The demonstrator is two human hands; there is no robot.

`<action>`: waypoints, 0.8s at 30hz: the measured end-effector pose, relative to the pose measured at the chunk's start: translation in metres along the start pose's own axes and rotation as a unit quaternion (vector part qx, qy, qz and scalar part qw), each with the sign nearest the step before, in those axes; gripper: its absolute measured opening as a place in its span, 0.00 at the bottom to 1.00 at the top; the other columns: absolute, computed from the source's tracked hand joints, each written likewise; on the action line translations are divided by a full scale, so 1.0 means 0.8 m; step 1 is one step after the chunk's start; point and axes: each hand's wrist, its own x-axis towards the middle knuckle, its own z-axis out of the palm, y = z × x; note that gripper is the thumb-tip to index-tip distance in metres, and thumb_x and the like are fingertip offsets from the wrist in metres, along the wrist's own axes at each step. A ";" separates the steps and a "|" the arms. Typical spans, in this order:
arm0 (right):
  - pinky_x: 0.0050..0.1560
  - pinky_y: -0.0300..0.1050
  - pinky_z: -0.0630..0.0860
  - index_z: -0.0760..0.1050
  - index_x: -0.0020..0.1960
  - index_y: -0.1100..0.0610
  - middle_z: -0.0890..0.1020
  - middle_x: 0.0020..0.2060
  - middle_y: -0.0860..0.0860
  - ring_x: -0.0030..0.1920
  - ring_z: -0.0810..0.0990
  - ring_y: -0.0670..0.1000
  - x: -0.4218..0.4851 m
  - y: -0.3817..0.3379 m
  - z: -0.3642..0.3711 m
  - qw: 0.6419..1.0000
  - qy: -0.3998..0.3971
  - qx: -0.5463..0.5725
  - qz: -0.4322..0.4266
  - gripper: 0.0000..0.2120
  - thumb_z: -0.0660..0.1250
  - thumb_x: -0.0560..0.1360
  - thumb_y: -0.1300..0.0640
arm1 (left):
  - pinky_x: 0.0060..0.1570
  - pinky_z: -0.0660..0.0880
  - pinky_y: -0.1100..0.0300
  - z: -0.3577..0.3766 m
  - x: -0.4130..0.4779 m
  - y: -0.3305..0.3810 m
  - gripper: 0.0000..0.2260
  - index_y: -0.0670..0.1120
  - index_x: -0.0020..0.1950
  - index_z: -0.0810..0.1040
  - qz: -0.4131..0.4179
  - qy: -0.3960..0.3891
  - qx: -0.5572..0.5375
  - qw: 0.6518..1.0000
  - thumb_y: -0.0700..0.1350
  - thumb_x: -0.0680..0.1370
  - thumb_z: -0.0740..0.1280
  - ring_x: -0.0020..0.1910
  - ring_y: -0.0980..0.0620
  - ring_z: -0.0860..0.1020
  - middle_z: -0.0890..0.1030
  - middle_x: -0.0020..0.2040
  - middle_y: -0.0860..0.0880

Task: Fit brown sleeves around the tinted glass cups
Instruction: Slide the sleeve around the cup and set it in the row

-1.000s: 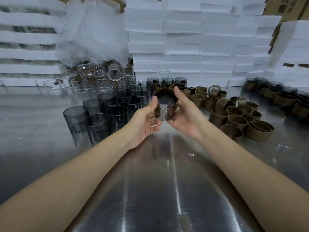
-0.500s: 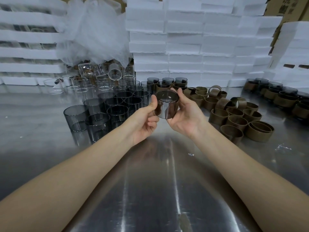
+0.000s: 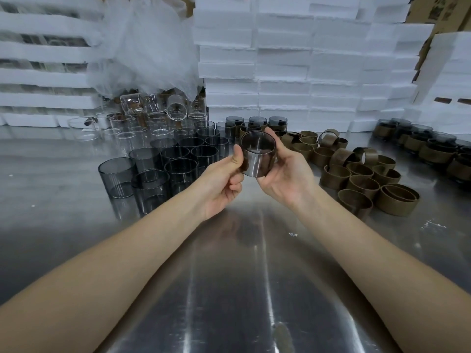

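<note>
I hold one tinted glass cup (image 3: pixel 257 159) above the steel table, tilted with its mouth toward me. A brown sleeve appears to wrap its lower wall, though the blur makes this unsure. My left hand (image 3: pixel 221 184) pinches the cup's left side with the thumb up and the fingers curled. My right hand (image 3: pixel 285 174) cups the right side, fingers wrapped behind. Bare tinted cups (image 3: pixel 178 159) stand in a cluster to the left. Loose brown sleeves (image 3: pixel 356 171) lie in a heap to the right.
Sleeved cups (image 3: pixel 428 146) stand at the far right, with a few more (image 3: pixel 254 123) behind my hands. Clear glasses (image 3: pixel 132 123) and a plastic bag (image 3: pixel 147 42) sit at the back left. White foam trays (image 3: pixel 305 59) form a wall behind. The steel table (image 3: pixel 229 276) stretches toward me.
The brown sleeve that sat around the cup's rim has slid down the cup. My left thumb moved up the cup's side, and the cup now tilts more toward me.
</note>
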 end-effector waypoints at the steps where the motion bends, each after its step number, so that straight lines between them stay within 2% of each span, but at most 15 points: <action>1: 0.47 0.51 0.83 0.77 0.62 0.54 0.85 0.49 0.58 0.48 0.85 0.58 0.000 0.000 -0.001 1.000 -0.005 -0.022 -0.012 0.14 0.63 0.78 0.59 | 0.26 0.69 0.70 -0.001 0.000 -0.002 0.20 0.49 0.52 0.79 0.012 -0.008 0.011 1.000 0.60 0.67 0.70 0.25 0.60 0.68 0.71 0.30 0.56; 3: 0.57 0.49 0.79 0.76 0.62 0.58 0.84 0.49 0.57 0.52 0.82 0.56 0.000 -0.001 -0.004 0.996 -0.010 -0.080 -0.036 0.14 0.61 0.79 0.57 | 0.32 0.74 0.68 -0.002 -0.002 -0.007 0.21 0.47 0.55 0.79 0.041 -0.024 0.037 0.998 0.60 0.70 0.67 0.30 0.60 0.73 0.78 0.37 0.54; 5: 0.51 0.45 0.80 0.76 0.59 0.61 0.84 0.47 0.56 0.49 0.82 0.54 -0.002 -0.001 -0.006 0.989 -0.020 -0.139 -0.053 0.13 0.59 0.80 0.56 | 0.40 0.78 0.64 0.001 -0.004 -0.011 0.20 0.47 0.57 0.79 0.063 -0.031 0.072 0.995 0.58 0.72 0.66 0.36 0.57 0.78 0.82 0.45 0.51; 7: 0.46 0.44 0.80 0.77 0.57 0.60 0.84 0.44 0.54 0.46 0.82 0.53 -0.005 -0.003 -0.005 0.980 -0.013 -0.189 -0.067 0.12 0.58 0.79 0.58 | 0.45 0.79 0.62 0.004 -0.008 -0.013 0.19 0.50 0.60 0.77 0.088 -0.017 0.131 0.987 0.55 0.72 0.70 0.44 0.57 0.81 0.82 0.53 0.50; 10: 0.59 0.54 0.78 0.76 0.62 0.57 0.82 0.49 0.56 0.54 0.81 0.58 -0.007 -0.005 -0.004 0.976 0.002 -0.208 -0.068 0.14 0.58 0.79 0.60 | 0.54 0.78 0.62 0.006 -0.011 -0.019 0.27 0.54 0.64 0.73 0.154 0.018 0.203 0.967 0.38 0.69 0.77 0.57 0.58 0.80 0.78 0.62 0.51; 12: 0.61 0.59 0.76 0.74 0.65 0.57 0.79 0.53 0.58 0.59 0.79 0.61 -0.008 -0.003 -0.003 0.979 0.013 -0.194 -0.053 0.16 0.59 0.79 0.58 | 0.52 0.77 0.65 0.006 -0.012 -0.021 0.31 0.54 0.61 0.73 0.196 0.033 0.216 0.956 0.29 0.67 0.76 0.56 0.63 0.78 0.77 0.62 0.52; 13: 0.59 0.57 0.77 0.73 0.67 0.58 0.79 0.54 0.58 0.57 0.79 0.60 -0.008 -0.002 -0.003 0.981 0.018 -0.191 -0.036 0.17 0.58 0.80 0.56 | 0.49 0.76 0.67 0.006 -0.012 -0.020 0.31 0.54 0.59 0.73 0.213 0.041 0.220 0.951 0.27 0.66 0.76 0.55 0.63 0.78 0.78 0.61 0.53; 16: 0.52 0.52 0.75 0.68 0.71 0.61 0.78 0.58 0.60 0.54 0.77 0.59 -0.006 0.006 -0.007 0.978 0.026 -0.202 0.034 0.22 0.52 0.83 0.49 | 0.49 0.76 0.66 0.006 -0.010 -0.019 0.32 0.54 0.57 0.74 0.254 0.063 0.246 0.934 0.25 0.64 0.75 0.58 0.58 0.78 0.79 0.57 0.54; 18: 0.53 0.52 0.75 0.70 0.69 0.61 0.79 0.58 0.61 0.52 0.80 0.59 -0.005 0.014 -0.009 0.977 0.014 -0.203 0.063 0.24 0.50 0.83 0.46 | 0.53 0.76 0.65 0.005 -0.009 -0.019 0.33 0.54 0.59 0.74 0.270 0.078 0.267 0.922 0.24 0.64 0.74 0.60 0.55 0.77 0.78 0.58 0.54; 21: 0.54 0.52 0.78 0.75 0.62 0.58 0.83 0.54 0.60 0.50 0.83 0.57 -0.001 0.018 -0.013 0.980 -0.004 -0.190 0.061 0.24 0.49 0.83 0.43 | 0.60 0.75 0.62 0.004 -0.008 -0.019 0.36 0.54 0.64 0.72 0.280 0.091 0.273 0.916 0.22 0.65 0.71 0.63 0.54 0.75 0.75 0.64 0.50; 24: 0.53 0.52 0.81 0.76 0.60 0.58 0.84 0.52 0.60 0.51 0.84 0.57 0.001 0.016 -0.014 0.984 -0.009 -0.171 0.052 0.24 0.49 0.83 0.43 | 0.62 0.73 0.64 0.003 -0.008 -0.018 0.37 0.58 0.64 0.70 0.285 0.093 0.274 0.914 0.23 0.66 0.71 0.65 0.56 0.75 0.75 0.65 0.54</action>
